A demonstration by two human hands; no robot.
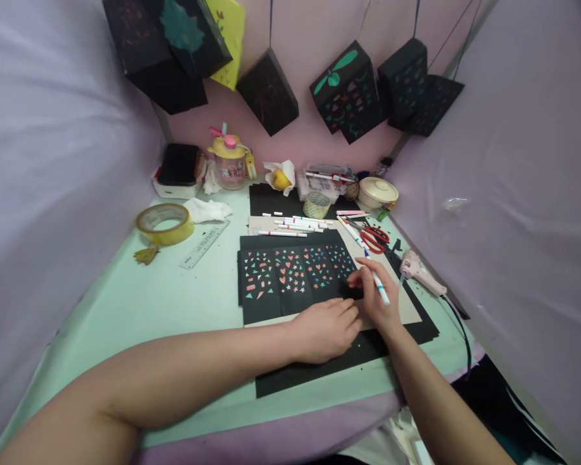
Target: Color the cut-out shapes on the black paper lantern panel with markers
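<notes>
My right hand (380, 294) holds a white marker (380, 288) with a blue end and a teal band. Its fingers curl above the right end of a black folded sheet (261, 310), which is decorated in panels with small coloured hearts, stars and triangles. Near that sheet's lower edge, my left hand (326, 329) lies palm down, its fingers pointing right and holding nothing I can see. Beneath are a beige board (409, 307) and larger black paper (290, 378). Several white markers (300, 225) lie just beyond the decorated sheet.
Red-handled scissors (375, 239) and a pink glue gun (423, 274) with a cord lie to the right. At left are a tape roll (164, 224) and a clear ruler (204, 245). A drinking jar (230, 165) stands behind. Decorated black boxes (346, 90) hang overhead.
</notes>
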